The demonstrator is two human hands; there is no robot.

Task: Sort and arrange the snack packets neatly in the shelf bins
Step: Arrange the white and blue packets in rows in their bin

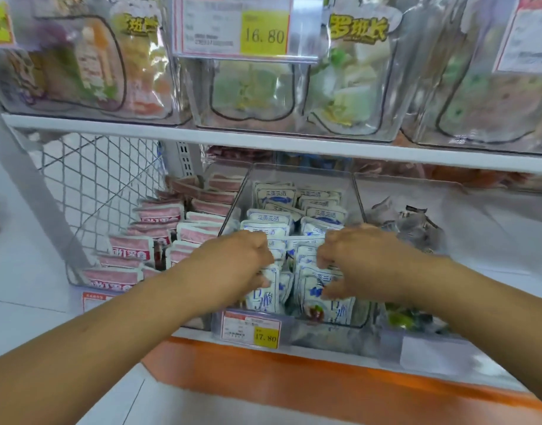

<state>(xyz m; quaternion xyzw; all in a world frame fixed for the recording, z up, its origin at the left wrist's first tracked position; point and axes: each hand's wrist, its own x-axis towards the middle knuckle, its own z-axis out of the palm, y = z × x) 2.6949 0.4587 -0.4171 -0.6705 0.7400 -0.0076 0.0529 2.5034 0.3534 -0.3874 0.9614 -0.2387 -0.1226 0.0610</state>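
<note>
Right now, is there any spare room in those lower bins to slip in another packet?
Some. The right bin looks roomiest, holding only a few dark packets low down. The middle bin is crowded with blue-and-white packets, and both the left hand and right hand are in it. The pink packets fill the left one.

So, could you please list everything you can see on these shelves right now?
Blue and white packets: many, middle clear bin, lower shelf.
Pink packets: many, left bin, lower shelf.
Dark packets: several, grey and black, right bin, lower shelf.
Clear bin: one, transparent, holds the blue and white packets.
Upper bins: four in view, clear, mixed packets, top shelf.
Price tags: 16.80 on an upper bin, 17.80 on the middle bin, both yellow.
Wire mesh: one, white, left of the pink packets.
Left hand: on front blue and white packets.
Right hand: on front blue and white packets.
</note>
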